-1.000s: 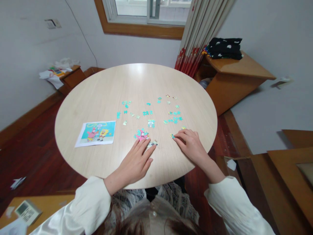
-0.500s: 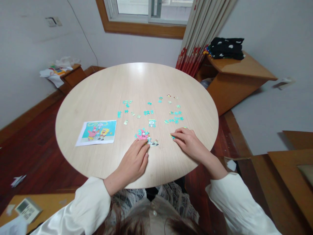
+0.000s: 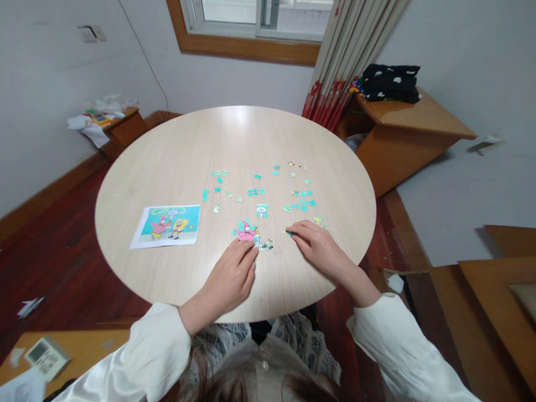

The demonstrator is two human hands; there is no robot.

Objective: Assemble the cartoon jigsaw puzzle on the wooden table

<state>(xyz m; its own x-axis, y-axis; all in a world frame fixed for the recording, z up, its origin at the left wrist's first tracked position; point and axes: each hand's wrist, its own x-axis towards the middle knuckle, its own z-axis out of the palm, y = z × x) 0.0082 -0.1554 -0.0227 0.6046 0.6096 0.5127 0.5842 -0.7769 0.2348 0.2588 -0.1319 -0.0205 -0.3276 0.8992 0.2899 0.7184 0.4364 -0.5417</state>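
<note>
I see the right hand [image 3: 312, 243] pinching a puzzle piece [image 3: 288, 233] — the left hand [image 3: 229, 273] lies flat, fingers together, at the pink cluster [image 3: 245, 229].

head view | from the wearer's head, facing forward-down | round table [image 3: 234, 139] mid-frame | puzzle pieces [image 3: 253, 192] perhaps too distant for detail

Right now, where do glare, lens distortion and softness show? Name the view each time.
Head view: pale glare on the table at its far edge; head view: the cabinet at right looks stretched; head view: puzzle piece at the right hand too small and soft to read.
</note>
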